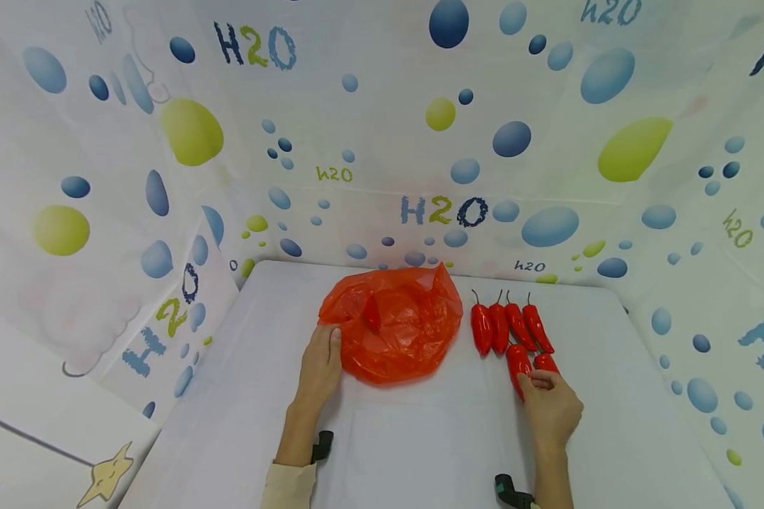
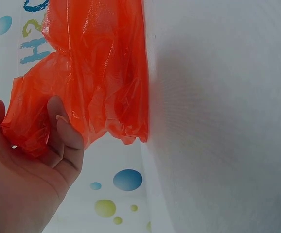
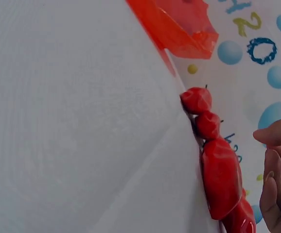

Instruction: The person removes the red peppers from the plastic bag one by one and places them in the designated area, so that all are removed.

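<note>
A thin red plastic bag [image 1: 356, 353] lies spread with its mouth facing up, and a red chili pepper [image 1: 372, 313] shows inside. My left hand [image 1: 320, 360] grips the bag's near-left rim, the film bunched between thumb and fingers [image 2: 65, 131]. To the bag's right, several red chili peppers stand in a back row, among them a leftmost pepper [image 1: 481, 329] with its stem pointing away. Two more lie nearer, one front pepper [image 1: 518, 359] beside a partly hidden pepper [image 1: 546, 363]. My right hand [image 1: 552, 406] hovers over these two, its fingers loosely bent and holding nothing.
A white-covered table [image 1: 414, 445] carries everything. Behind it and at both sides hangs a white curtain [image 1: 388, 141] printed with blue and green drops. A dark wrist camera [image 1: 322, 446] sits at the left wrist, another camera [image 1: 511, 491] at the right.
</note>
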Motion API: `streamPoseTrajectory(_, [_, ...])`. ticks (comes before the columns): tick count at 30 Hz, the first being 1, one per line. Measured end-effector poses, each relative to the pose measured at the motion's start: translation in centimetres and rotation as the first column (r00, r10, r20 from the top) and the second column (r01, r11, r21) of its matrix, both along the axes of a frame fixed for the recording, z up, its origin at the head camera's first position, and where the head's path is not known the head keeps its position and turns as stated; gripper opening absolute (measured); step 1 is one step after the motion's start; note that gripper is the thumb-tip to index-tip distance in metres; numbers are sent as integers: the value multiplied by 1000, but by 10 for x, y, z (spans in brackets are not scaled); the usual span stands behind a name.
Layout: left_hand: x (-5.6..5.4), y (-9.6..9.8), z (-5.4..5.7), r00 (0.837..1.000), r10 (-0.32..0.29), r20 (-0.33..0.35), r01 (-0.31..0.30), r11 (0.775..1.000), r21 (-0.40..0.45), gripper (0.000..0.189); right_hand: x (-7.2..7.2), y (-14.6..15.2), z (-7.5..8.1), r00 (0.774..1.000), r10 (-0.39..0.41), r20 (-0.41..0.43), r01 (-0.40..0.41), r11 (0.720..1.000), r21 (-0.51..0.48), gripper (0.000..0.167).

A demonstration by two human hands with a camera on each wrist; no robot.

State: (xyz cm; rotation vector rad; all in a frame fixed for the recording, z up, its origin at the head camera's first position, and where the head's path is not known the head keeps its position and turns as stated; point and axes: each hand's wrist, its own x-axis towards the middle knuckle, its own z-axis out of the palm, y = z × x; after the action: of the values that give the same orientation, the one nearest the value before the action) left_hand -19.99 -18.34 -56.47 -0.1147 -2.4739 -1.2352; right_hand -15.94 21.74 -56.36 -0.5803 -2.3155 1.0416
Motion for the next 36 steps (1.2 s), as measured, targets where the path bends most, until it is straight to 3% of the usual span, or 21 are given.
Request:
streamPoseTrajectory(10, [-1, -2, 0, 999, 4, -35, -4, 1000, -12, 33, -7, -14, 4, 996, 89, 8, -89, 996, 26, 22])
streamPoseTrajectory(18, [-1, -1, -1, 1000, 15, -20, -15, 1000, -1, 30, -15, -25, 14, 982, 178, -60, -174, 983, 54, 20])
streamPoseTrajectory(27, [-2, 0, 4, 1000, 5, 6, -5, 1000, 13, 34, -27, -49, 27, 952, 303, -32, -302, 953, 38, 21])
streamPoseTrajectory(36, [0, 2, 4, 1000, 11, 23, -11, 1000, 8, 34, -41, -76, 38, 904, 427, -33, -425, 904, 56, 25])
